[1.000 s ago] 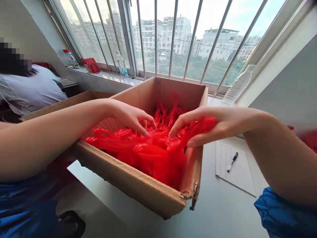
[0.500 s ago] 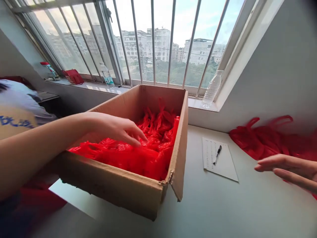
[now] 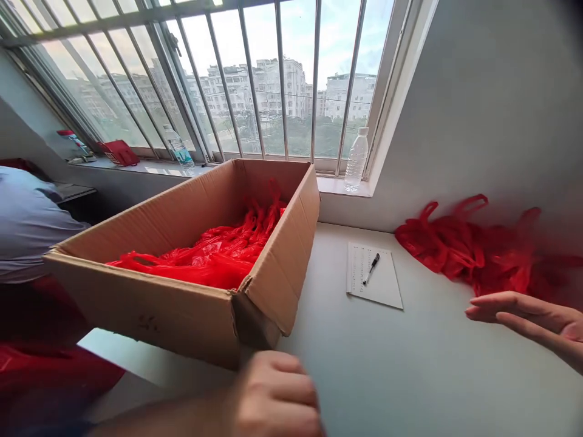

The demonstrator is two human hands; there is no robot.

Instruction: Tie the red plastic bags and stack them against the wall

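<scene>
"Since the left grip (image 3: 273, 394) is a blur at six o'clock, what has it got?"

"Can't tell. The fingers look curled and no bag shows in them. It's just below the box's near corner, and I can't tell if it touches."

"And the right grip (image 3: 523, 315)?"

"Wide open and empty, fingers stretched out flat, at three o'clock above the counter (image 3: 410, 370)."

"Where are the bags?"

"Some red bags (image 3: 204, 261) lie low in the cardboard box (image 3: 150, 303) at eleven o'clock, handles bunched toward its far side. A second heap (image 3: 460, 249) sits at two o'clock, just beyond the right grip, against the wall (image 3: 478, 121). At one o'clock lies a sheet (image 3: 378, 285) with a pen (image 3: 371, 269) on it; farther off, a bottle (image 3: 356, 159) stands on the sill (image 3: 337, 185)."
</scene>
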